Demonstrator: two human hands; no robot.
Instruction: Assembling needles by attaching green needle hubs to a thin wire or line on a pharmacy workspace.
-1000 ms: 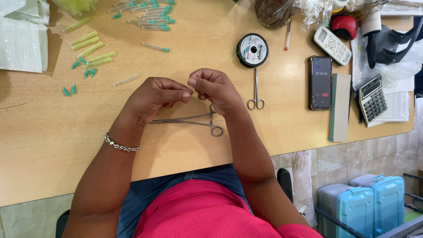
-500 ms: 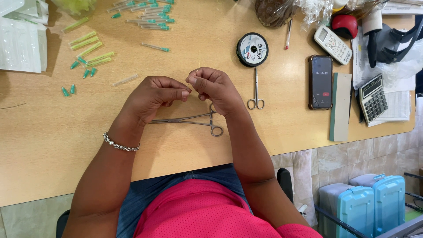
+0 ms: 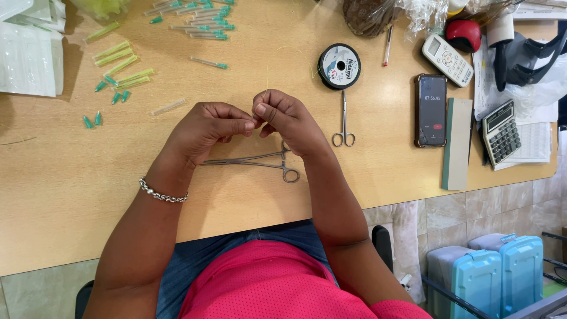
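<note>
Head view: your left hand (image 3: 204, 130) and right hand (image 3: 286, 118) meet fingertip to fingertip, pinched narrow on something too fine to see; forceps (image 3: 254, 160) lie on the table (image 3: 59, 195) just beneath them

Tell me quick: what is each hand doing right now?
Left hand: fingers pinched shut; what they hold is too small to tell.
Right hand: fingers curled shut at the left fingertips, contents unclear.

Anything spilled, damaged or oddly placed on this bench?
Nothing damaged. Small teal plastic caps lie scattered loose on the wooden table, apart from the capped needles. Both hands pinch together above steel forceps.
</note>
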